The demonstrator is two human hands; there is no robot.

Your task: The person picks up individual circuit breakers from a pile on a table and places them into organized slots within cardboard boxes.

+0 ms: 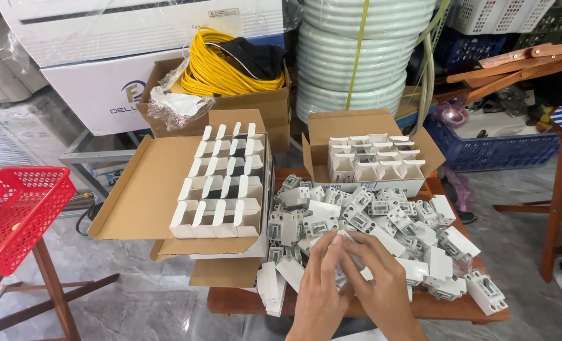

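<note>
Head view, looking down on a small wooden table [230, 302].

Hands: left hand [319, 278] and right hand [382, 284] meet at the near middle of the table, fingers curled in toward each other, pinching one small white breaker [347, 243] between them. Most of it is hidden by the fingers; only a white edge shows.

Pile [382, 221]: many loose white breakers heaped across the table, from centre to right edge, a few standing on end at the near left. The held one sits just above the near edge of this pile.

Boxes: left box [221, 186], open flaps, rows of small white cartons standing with their flaps up. Far box [369, 158], smaller, also open, also packed with open-topped cartons.

Progress, as a judgement: the pile is large, so much handling seems left. Whether any carton holds a breaker cannot be told from here.

Around: red basket [16, 211] on a stand far left; yellow cable coil [230, 66] in a box behind; white hose coil [356, 50] far centre; blue crate [495, 148] right.
</note>
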